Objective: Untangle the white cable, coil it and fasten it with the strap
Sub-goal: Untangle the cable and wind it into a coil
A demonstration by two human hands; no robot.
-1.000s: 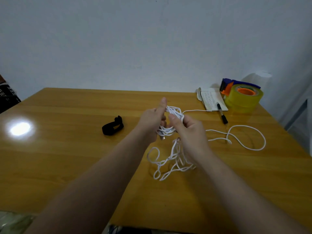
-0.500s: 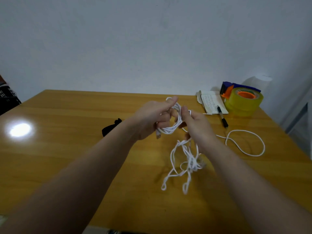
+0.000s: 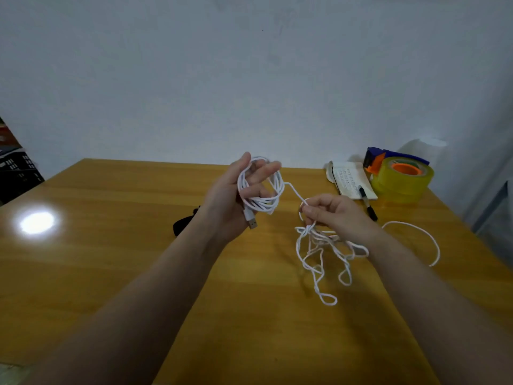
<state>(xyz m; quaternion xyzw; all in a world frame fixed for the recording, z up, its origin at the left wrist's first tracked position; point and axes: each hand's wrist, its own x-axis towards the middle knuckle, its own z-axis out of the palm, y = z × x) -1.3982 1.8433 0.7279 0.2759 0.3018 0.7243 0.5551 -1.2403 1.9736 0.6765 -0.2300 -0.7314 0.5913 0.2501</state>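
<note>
A person's left hand (image 3: 230, 201) holds several loops of the white cable (image 3: 262, 203) above the tabletop (image 3: 111, 245), its grip closed around the coil and the plug (image 3: 252, 223) dangling below. The right hand (image 3: 336, 215) pinches a strand, with tangled loops trailing down to the wood. The black strap (image 3: 181, 227) lies on the tabletop, partly hidden behind the left wrist.

White cable (image 3: 262, 202): thin, several loops coiled above the bench (image 3: 111, 259), USB plug dangling; the rest a knotted tangle hanging over the bench, tail curving toward its right edge. Black strap (image 3: 181, 225): on the bench, partly hidden.
</note>
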